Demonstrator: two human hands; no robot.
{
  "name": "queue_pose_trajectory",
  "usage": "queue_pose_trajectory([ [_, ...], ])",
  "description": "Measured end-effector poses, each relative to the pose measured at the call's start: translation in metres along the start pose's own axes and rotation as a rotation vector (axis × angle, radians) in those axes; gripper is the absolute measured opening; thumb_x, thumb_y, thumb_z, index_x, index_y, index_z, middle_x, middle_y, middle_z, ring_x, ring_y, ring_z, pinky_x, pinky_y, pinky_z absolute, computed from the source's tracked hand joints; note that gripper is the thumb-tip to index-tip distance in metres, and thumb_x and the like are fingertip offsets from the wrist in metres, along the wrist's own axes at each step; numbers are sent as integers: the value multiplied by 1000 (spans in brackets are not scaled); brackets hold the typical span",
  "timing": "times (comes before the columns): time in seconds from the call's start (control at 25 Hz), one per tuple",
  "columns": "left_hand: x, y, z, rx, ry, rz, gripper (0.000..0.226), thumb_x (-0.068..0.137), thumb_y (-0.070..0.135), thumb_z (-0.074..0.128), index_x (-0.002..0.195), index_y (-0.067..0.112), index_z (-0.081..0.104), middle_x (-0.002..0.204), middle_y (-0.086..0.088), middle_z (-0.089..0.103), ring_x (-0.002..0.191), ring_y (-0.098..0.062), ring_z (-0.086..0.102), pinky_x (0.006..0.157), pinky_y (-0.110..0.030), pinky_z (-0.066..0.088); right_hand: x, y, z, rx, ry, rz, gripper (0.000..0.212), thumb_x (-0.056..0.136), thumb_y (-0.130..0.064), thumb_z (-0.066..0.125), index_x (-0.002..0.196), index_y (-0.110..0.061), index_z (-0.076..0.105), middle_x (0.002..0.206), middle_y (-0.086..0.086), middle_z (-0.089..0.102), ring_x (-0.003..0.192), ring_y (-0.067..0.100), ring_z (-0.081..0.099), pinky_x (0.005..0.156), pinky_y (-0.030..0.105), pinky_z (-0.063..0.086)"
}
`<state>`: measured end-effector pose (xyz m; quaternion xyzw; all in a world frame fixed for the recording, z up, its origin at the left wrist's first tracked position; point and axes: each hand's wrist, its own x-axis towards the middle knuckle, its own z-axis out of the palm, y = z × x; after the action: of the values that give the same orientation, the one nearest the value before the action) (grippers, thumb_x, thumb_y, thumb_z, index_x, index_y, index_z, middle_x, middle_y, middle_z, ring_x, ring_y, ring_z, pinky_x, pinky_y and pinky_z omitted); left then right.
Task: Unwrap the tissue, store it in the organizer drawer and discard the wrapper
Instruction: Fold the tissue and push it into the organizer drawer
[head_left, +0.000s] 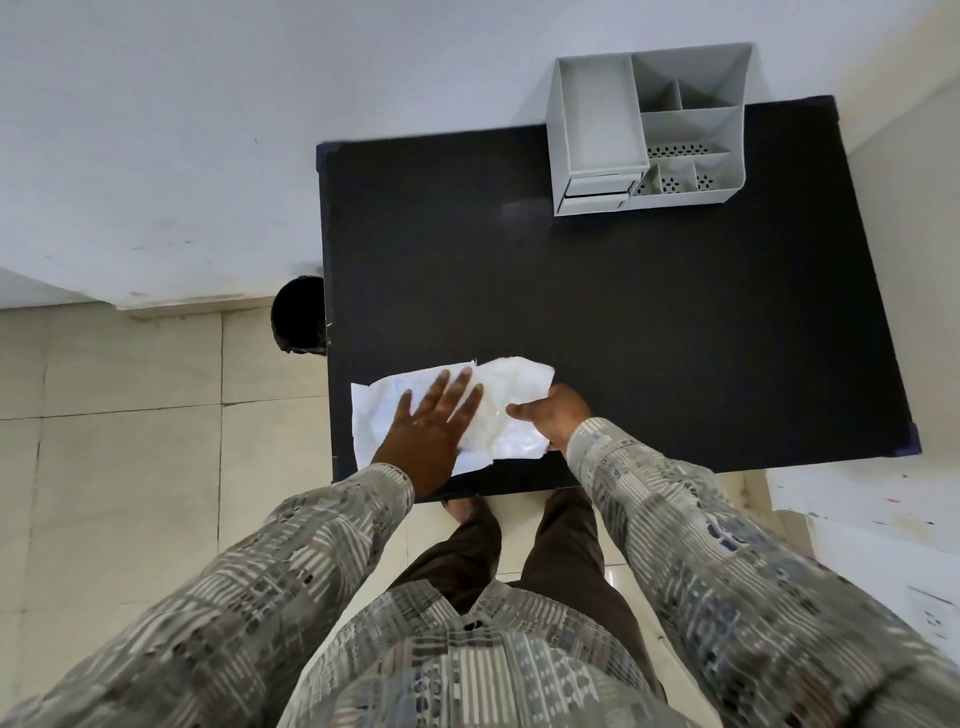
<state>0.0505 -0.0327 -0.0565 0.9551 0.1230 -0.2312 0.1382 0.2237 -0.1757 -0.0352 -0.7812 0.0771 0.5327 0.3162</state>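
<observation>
The left hand (434, 423) lies flat with fingers spread, pressing the wrapper (376, 410) onto the worktop (649, 322) near its front-left corner. Just beside it, the right hand (553, 413) is closed on the tissue (519, 384), thumb on top at the pack's right end. Wrapper and tissue overlap, their long axis running along the front edge. A dark bin (298, 314) stands on the floor against the left edge. The grey organizer (649, 130) sits at the far-right corner, its drawer (597, 189) facing forward; the dark surface between lies bare.
</observation>
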Motion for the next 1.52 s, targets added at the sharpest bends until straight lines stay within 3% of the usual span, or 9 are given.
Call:
queue_pose_trajectory([
  [0.36, -2, -6, -1, -37, -87, 66, 95, 99, 27, 67, 168, 33, 2, 179, -4, -4, 164, -34, 1, 128, -64, 22, -2, 3, -24, -157, 145, -34, 38, 86, -29, 83, 118, -10, 73, 120, 8, 75, 111, 31, 71, 89, 33, 55],
  [0.52, 12, -3, -27, -88, -257, 16, 99, 90, 56, 68, 167, 40, 8, 180, 3, 0, 165, -30, 1, 128, -58, 24, -18, -5, -44, -293, 295, -130, 14, 93, -30, 68, 100, -19, 73, 115, 10, 76, 91, 29, 69, 82, 35, 56],
  [0.64, 19, 7, -56, -348, -279, -95, 95, 85, 68, 71, 164, 38, 29, 177, 0, 22, 163, -30, 19, 130, -49, 25, -45, -20, -68, -447, 418, -226, 23, 97, -34, 60, 112, -21, 71, 119, 6, 72, 105, 34, 70, 90, 42, 58],
  [0.88, 30, 33, -112, -777, 180, -178, 89, 83, 28, 89, 159, 24, 43, 167, -6, 44, 150, -26, 46, 123, -44, 39, -98, -64, -136, -629, 274, -559, 15, 98, -23, 65, 106, -15, 74, 107, 8, 71, 101, 31, 69, 82, 32, 49],
  [1.04, 31, 64, -156, -1245, 63, -97, 88, 82, -4, 84, 156, 23, 47, 158, -3, 56, 144, -22, 54, 116, -48, 49, -149, -109, -179, -716, 133, -653, 24, 100, -25, 64, 118, -12, 73, 115, 5, 74, 105, 25, 69, 93, 39, 54],
  [1.24, 22, 125, -198, -1522, -87, -36, 40, 86, -3, 80, 121, 13, 72, 107, -3, 81, 102, -24, 79, 79, -35, 65, -171, -141, -203, -778, 111, -772, 21, 97, -29, 69, 108, -12, 73, 108, 5, 76, 99, 24, 70, 91, 43, 58],
  [1.36, 24, 151, -200, -1846, -42, -164, 36, 91, -6, 70, 125, 7, 71, 121, -16, 78, 105, -36, 76, 73, -40, 65, -166, -135, -214, -382, 231, -809, 52, 90, -38, 77, 139, -28, 61, 138, -6, 65, 118, 14, 62, 100, 32, 51],
  [1.44, 28, 165, -203, -2111, -34, -298, 36, 96, -7, 59, 129, 7, 68, 131, -22, 72, 105, -40, 75, 64, -35, 66, -166, -111, -225, -8, 152, -718, 83, 82, -42, 85, 154, -36, 44, 159, -6, 48, 134, 13, 53, 106, 35, 48],
  [1.52, 31, 175, -206, -2363, -26, -423, 33, 102, -4, 49, 130, 5, 64, 129, -24, 72, 95, -37, 78, 54, -26, 65, -168, -75, -223, 57, -1, -619, 113, 72, -37, 94, 162, -40, 26, 170, -2, 32, 145, 16, 45, 109, 38, 47],
])
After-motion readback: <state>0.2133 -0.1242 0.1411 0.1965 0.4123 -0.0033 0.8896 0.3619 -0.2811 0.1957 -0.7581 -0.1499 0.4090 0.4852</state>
